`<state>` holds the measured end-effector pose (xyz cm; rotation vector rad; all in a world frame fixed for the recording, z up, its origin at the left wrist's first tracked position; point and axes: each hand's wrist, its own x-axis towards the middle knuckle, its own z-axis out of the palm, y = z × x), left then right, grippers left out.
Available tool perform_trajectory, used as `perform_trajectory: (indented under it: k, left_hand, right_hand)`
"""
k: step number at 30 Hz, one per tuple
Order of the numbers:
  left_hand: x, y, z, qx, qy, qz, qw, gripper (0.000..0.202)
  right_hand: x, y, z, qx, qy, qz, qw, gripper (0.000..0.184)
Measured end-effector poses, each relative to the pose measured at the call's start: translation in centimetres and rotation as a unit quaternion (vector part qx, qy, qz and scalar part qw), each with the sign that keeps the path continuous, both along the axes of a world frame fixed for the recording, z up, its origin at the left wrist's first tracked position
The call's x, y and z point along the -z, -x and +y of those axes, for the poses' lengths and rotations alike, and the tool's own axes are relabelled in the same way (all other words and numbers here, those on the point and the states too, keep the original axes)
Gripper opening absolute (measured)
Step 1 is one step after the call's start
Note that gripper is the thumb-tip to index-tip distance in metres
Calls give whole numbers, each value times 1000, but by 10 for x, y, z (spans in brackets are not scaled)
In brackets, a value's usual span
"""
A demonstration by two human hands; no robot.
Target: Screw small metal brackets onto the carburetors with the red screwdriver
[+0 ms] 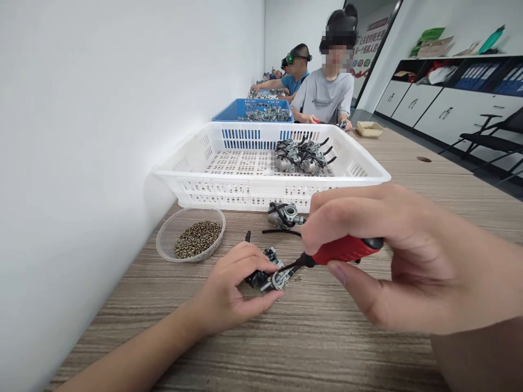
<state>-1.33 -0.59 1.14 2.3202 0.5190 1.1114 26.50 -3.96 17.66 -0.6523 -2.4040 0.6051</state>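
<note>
My left hand (241,283) is closed round a small metal carburetor (279,280) with black parts, holding it against the wooden table. In my right hand (392,256) is a screwdriver (341,251) with a red and black handle, gripped between thumb and fingers. Its shaft slants down to the left, and the tip meets the top of the carburetor by my left fingertips. A tiny brass-coloured screw (298,279) lies on the table just right of it. Behind my hands rests another carburetor (281,215) with a black hose, partly covered by my right hand.
A clear round bowl (162,247) of small screws stands at the left, near the wall. Beyond is a white perforated crate (261,188) with several carburetors (304,155). Farther back are a blue crate (229,111), a beige tray (370,129) and co-workers (327,92) at the table.
</note>
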Motion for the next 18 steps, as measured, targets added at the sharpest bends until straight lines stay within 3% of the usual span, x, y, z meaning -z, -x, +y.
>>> perform_trajectory:
  k: [12, 18]
  left_hand:
    - [2, 1, 1, 1, 11, 3, 1000, 31]
    - [-4, 1, -1, 7, 20, 23, 1000, 26]
  right_hand:
    - [-3, -2, -4, 85, 12, -52, 995, 22]
    - [-1, 2, -5, 82, -48, -69, 993, 8]
